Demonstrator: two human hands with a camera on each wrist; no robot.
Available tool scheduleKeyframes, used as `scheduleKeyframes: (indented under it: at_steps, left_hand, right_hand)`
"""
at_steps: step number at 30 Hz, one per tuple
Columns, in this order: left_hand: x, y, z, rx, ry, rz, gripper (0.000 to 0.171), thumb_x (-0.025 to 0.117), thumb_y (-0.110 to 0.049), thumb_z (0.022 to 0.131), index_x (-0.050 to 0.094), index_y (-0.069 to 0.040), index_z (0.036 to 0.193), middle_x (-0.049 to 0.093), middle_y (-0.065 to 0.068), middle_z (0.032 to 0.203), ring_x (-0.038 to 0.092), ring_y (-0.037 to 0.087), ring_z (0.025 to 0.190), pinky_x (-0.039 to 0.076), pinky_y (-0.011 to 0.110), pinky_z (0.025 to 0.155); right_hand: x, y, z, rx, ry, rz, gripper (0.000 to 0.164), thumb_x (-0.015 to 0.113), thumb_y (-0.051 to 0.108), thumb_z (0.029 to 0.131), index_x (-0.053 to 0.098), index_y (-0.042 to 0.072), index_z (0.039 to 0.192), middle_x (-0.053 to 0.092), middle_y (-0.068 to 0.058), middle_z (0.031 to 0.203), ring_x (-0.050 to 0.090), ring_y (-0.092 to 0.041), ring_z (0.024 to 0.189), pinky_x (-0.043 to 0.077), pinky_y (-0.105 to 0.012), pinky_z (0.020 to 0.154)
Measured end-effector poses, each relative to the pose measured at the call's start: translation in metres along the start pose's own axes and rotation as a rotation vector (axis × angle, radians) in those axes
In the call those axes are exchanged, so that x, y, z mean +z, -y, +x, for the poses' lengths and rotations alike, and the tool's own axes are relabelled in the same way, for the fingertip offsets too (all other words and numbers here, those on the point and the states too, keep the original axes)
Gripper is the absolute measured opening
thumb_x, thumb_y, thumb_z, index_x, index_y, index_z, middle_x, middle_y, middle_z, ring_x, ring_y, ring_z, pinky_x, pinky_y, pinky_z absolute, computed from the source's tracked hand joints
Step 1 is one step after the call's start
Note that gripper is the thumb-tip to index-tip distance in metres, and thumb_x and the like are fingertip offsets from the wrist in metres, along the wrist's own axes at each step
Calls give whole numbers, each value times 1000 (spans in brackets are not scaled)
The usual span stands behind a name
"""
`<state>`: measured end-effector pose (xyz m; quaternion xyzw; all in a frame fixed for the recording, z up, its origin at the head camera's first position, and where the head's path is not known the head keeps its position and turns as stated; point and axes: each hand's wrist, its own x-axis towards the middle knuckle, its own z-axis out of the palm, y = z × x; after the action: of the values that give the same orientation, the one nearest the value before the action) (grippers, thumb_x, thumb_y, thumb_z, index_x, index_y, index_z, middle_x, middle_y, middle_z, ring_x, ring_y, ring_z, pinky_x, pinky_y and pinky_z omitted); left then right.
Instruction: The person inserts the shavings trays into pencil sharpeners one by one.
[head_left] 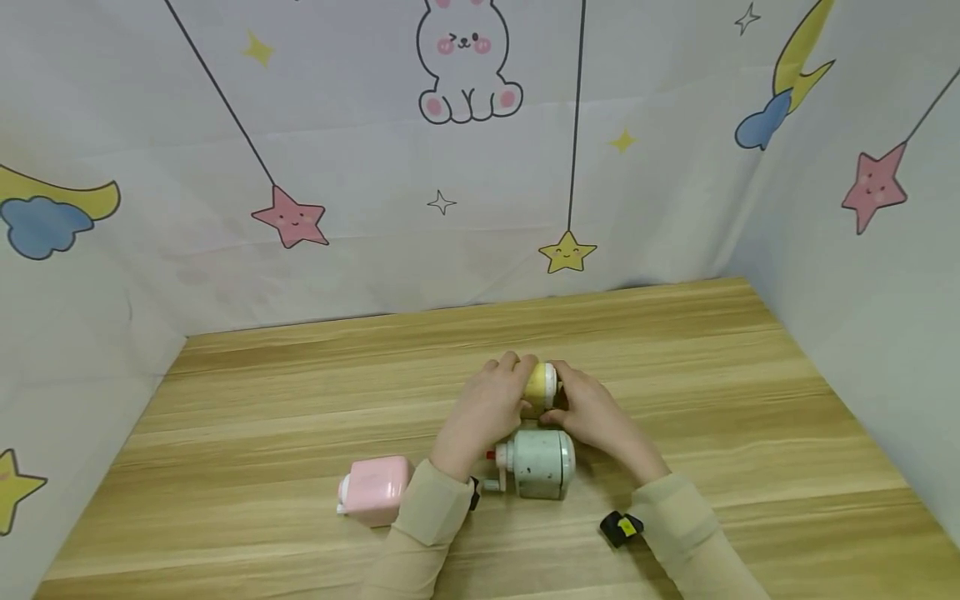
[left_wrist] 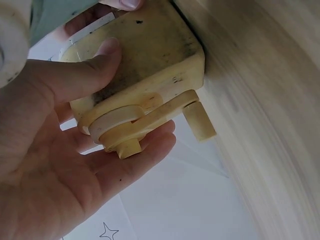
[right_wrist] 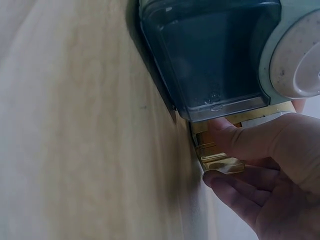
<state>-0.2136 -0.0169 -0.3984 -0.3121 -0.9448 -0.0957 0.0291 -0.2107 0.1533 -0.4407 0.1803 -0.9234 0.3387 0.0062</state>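
Yellow plastic fills the grip of both hands: a small yellow crank pencil sharpener (head_left: 538, 387) sits on the wooden table (head_left: 675, 400) at the centre of the head view, held from either end. In the left wrist view the left hand (head_left: 487, 408) has its thumb curled over the top of the body and its fingers (left_wrist: 145, 155) cupped under the crank end, so the handle (left_wrist: 199, 120) sticks out free beyond the fingertips; that hold appears meant to steady the body. The right hand (head_left: 592, 410) closes on the opposite end, thumb and fingers (right_wrist: 235, 187) pinching the clear yellowish drawer side low against the tabletop. Just nearer the person, touching or almost touching the wrists, lies a pale green pencil sharpener (head_left: 536, 463) with its dark shavings drawer. A pink pencil sharpener (head_left: 372, 489) lies to the lower left, beside the left sleeve (head_left: 427, 517).
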Motion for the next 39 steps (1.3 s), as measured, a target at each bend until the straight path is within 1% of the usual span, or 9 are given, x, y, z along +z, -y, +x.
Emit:
scheduleKeyframes:
  at_steps: [8, 17, 23, 30, 35, 39]
  left_hand:
    - [0, 0, 0, 8, -15, -4, 57, 69, -19, 78, 42, -10, 127, 56, 9, 105, 50, 20, 78, 52, 31, 65]
    - [-3, 0, 0, -1, 1, -7, 59, 69, -18, 77, 41, -9, 128, 56, 9, 106, 50, 20, 79, 53, 31, 67]
    - [-3, 0, 0, -2, 6, 2, 59, 69, -18, 78, 41, -9, 129, 56, 10, 108, 51, 21, 80, 53, 31, 68]
    - [-3, 1, -1, -5, 0, -1, 59, 69, -19, 77, 41, -9, 128, 56, 9, 105, 50, 20, 78, 52, 30, 66]
    - [-3, 0, -1, -7, 0, 9, 59, 69, -19, 77, 41, -9, 128, 55, 9, 105, 50, 20, 78, 52, 30, 65]
    - [-1, -1, 0, -7, 4, 2, 60, 68, -19, 78, 39, -8, 130, 54, 10, 108, 51, 22, 83, 53, 32, 69]
  right_hand:
    - [2, 2, 1, -19, -12, 12, 60, 76, 12, 69, 45, 3, 119, 61, -13, 99, 55, -22, 88, 52, -44, 76]
    - [1, 3, 3, -5, 6, 30, 51, 76, 15, 69, 47, 5, 110, 60, -8, 89, 54, -18, 78, 51, -38, 66]
    - [0, 4, 5, -11, 13, 22, 53, 77, 16, 68, 47, 6, 110, 61, -8, 88, 54, -17, 76, 51, -37, 64]
    - [0, 6, 6, -6, 18, 53, 52, 77, 15, 67, 47, 5, 108, 61, -9, 89, 54, -15, 74, 52, -34, 62]
    - [2, 6, 6, 9, 17, 60, 52, 77, 15, 67, 47, 4, 108, 61, -9, 89, 55, -16, 74, 52, -35, 62]
    - [4, 6, 6, 32, 12, 58, 53, 78, 15, 67, 47, 4, 109, 61, -10, 89, 55, -16, 75, 52, -36, 63]
